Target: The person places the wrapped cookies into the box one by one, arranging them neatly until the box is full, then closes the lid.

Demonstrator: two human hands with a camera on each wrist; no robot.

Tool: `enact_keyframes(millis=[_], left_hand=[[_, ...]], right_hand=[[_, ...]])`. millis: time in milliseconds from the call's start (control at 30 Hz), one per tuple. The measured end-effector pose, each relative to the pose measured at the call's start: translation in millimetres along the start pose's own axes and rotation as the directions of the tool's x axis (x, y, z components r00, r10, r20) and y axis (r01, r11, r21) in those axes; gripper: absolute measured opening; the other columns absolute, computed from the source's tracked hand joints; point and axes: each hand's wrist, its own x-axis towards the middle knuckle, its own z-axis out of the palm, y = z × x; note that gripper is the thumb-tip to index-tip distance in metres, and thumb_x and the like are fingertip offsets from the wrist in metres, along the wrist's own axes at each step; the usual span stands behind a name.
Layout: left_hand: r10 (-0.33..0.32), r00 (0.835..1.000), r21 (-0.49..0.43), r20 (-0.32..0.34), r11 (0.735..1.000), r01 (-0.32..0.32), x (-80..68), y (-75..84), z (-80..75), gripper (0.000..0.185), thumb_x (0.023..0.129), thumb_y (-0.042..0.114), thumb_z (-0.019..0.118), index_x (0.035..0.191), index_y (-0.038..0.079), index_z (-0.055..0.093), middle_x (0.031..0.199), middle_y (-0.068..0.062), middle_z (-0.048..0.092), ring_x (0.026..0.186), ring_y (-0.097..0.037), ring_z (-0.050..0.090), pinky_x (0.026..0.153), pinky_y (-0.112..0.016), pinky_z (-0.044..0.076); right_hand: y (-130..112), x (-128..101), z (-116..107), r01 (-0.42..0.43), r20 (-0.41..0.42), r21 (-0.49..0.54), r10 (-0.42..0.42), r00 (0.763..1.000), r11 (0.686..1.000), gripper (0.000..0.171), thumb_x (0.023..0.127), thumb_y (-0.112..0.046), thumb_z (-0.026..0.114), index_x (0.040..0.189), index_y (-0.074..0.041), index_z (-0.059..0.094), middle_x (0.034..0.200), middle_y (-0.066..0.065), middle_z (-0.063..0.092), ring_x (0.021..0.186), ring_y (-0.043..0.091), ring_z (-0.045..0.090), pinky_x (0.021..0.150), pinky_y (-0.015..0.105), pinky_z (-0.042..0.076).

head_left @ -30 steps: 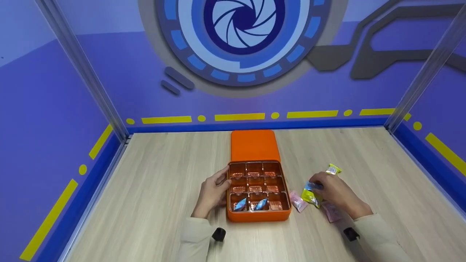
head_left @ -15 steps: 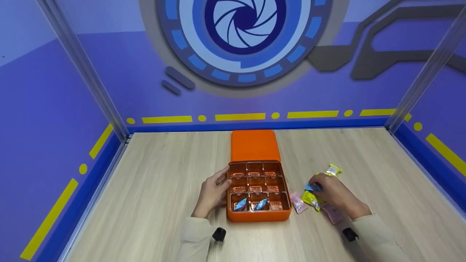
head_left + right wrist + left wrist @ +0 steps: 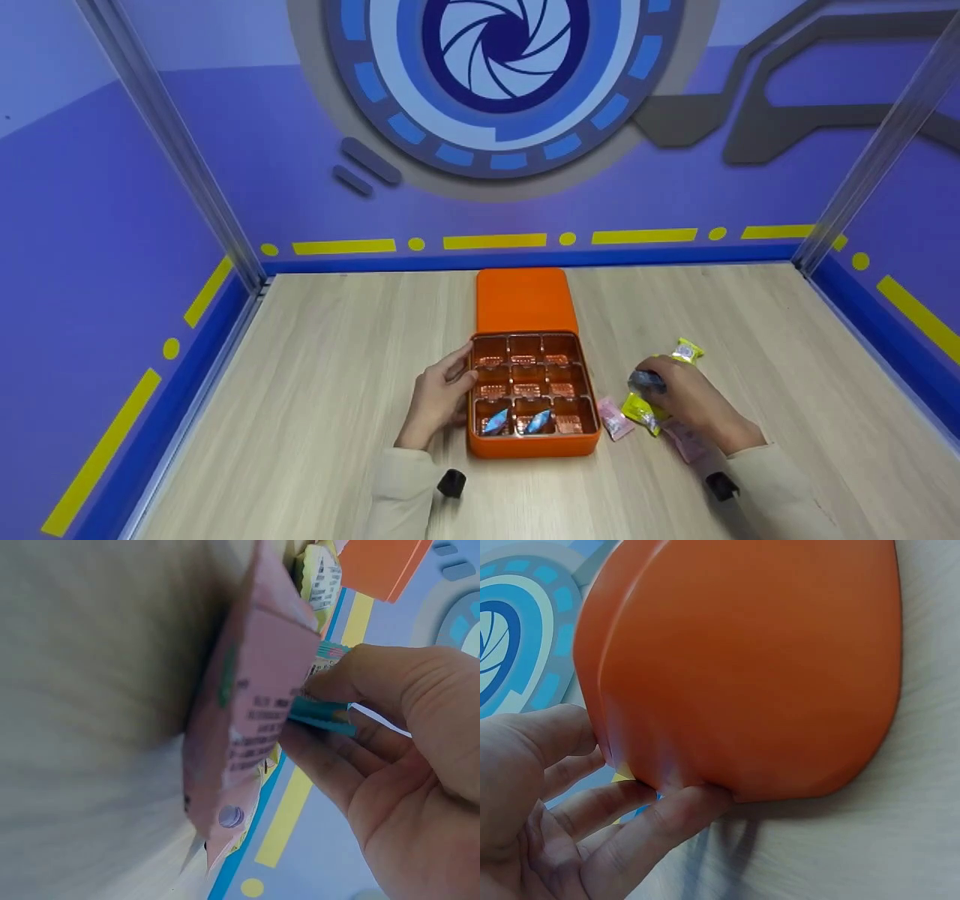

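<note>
I've got the left forearm running up almost straight from the near edge, and here the left hand (image 3: pixel 437 395) holds the left side of the box (image 3: pixel 534 447), fingers bent, thumb at the rim; in the left wrist view I see fingertips meeting the orange wall. Across to the right, the other forearm slants in from the lower right, and the right hand (image 3: pixel 691 394) reaches down and to the left, its back turned up toward my head camera, thumb and fingers pinching a blue sweet (image 3: pixel 322 714). That sweet is right of the box, well apart from it; whether it touches the pile, I can't tell. Just below the fingers lies a yellow sweet (image 3: pixel 642 414), with another past the knuckles, a pink sweet (image 3: pixel 616 420) between pile and box, and a second pink under the wrist. In the box, two blue ones sit in the near row, left and middle compartments. The lid (image 3: pixel 523 300) lies behind, at the box's far edge, on the table (image 3: pixel 337 337).
</note>
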Motion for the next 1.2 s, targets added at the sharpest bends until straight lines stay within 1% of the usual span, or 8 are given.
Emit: enact_keyframes(millis=[267,567,700,800,900,933,1067,1200], left_hand=[[-0.012,1.000,0.004,-0.009,1.000,0.012,0.0,-0.4,0.4,0.050,0.102,0.008,0.070,0.151,0.005,0.060,0.142,-0.024,0.062,0.133,-0.037,0.060,0.109,-0.048,0.049],[-0.015,1.000,-0.012,0.003,1.000,0.015,-0.4,1.0,0.4,0.051,0.103,0.009,0.069,0.152,0.004,0.058,0.141,-0.026,0.063,0.131,-0.037,0.061,0.108,-0.048,0.051],[-0.021,1.000,-0.023,0.013,1.000,0.021,-0.9,2.7,0.5,0.052,0.104,0.010,0.069,0.154,0.004,0.056,0.143,-0.025,0.062,0.132,-0.036,0.061,0.106,-0.048,0.052],[-0.034,0.999,-0.013,0.005,0.999,0.034,-0.6,3.1,0.6,0.051,0.104,0.010,0.068,0.153,0.006,0.058,0.144,-0.024,0.062,0.133,-0.036,0.060,0.107,-0.049,0.050],[-0.049,0.999,-0.002,-0.002,0.999,0.049,-0.1,3.1,1.0,0.050,0.104,0.011,0.068,0.153,0.009,0.058,0.144,-0.023,0.062,0.133,-0.035,0.060,0.109,-0.048,0.049],[-0.041,0.999,0.002,-0.003,0.999,0.041,0.0,2.8,1.1,0.051,0.104,0.011,0.068,0.153,0.008,0.058,0.143,-0.024,0.062,0.134,-0.036,0.059,0.110,-0.048,0.048],[-0.032,0.999,0.007,-0.003,0.999,0.032,0.3,1.7,1.1,0.051,0.103,0.010,0.068,0.153,0.006,0.058,0.143,-0.024,0.063,0.133,-0.036,0.060,0.110,-0.048,0.048],[-0.017,1.000,0.001,-0.004,1.000,0.017,0.5,0.8,0.4,0.051,0.103,0.009,0.068,0.152,0.005,0.058,0.141,-0.024,0.064,0.131,-0.037,0.061,0.110,-0.048,0.048]], right_hand=[[-4,0,-3,-0.075,0.004,0.061,0.075,0.997,0.995,0.027,0.096,0.000,0.076,0.123,-0.004,0.074,0.118,0.011,0.075,0.109,0.033,0.071,0.096,0.058,0.057],[-8,0,-2,0.016,-0.103,0.049,-0.011,0.995,0.999,0.032,0.090,0.005,0.082,0.118,-0.007,0.077,0.112,0.005,0.074,0.104,0.028,0.073,0.092,0.052,0.060],[-12,2,-2,0.028,-0.118,0.048,-0.022,0.993,0.998,0.033,0.089,0.004,0.083,0.120,-0.005,0.077,0.114,0.007,0.075,0.104,0.028,0.073,0.092,0.050,0.060],[-15,3,-2,0.013,-0.112,0.050,-0.008,0.994,0.999,0.032,0.091,0.002,0.082,0.121,-0.005,0.076,0.114,0.007,0.076,0.103,0.027,0.073,0.092,0.050,0.060],[-19,4,-4,0.002,-0.111,0.063,0.005,0.994,0.998,0.027,0.091,0.001,0.083,0.116,-0.008,0.075,0.109,0.003,0.075,0.099,0.024,0.072,0.089,0.049,0.061],[-20,4,-5,0.003,-0.113,0.072,0.005,0.994,0.997,0.027,0.090,0.001,0.083,0.113,-0.009,0.074,0.108,0.001,0.075,0.098,0.023,0.072,0.088,0.049,0.062],[-23,4,-5,0.079,-0.158,0.086,-0.064,0.985,0.993,0.030,0.085,0.008,0.085,0.105,-0.010,0.072,0.101,-0.001,0.073,0.092,0.022,0.074,0.083,0.044,0.063],[-26,5,-4,0.180,-0.204,0.086,-0.160,0.966,0.980,0.035,0.081,0.015,0.085,0.104,-0.009,0.072,0.100,-0.001,0.072,0.089,0.021,0.075,0.079,0.041,0.064]])
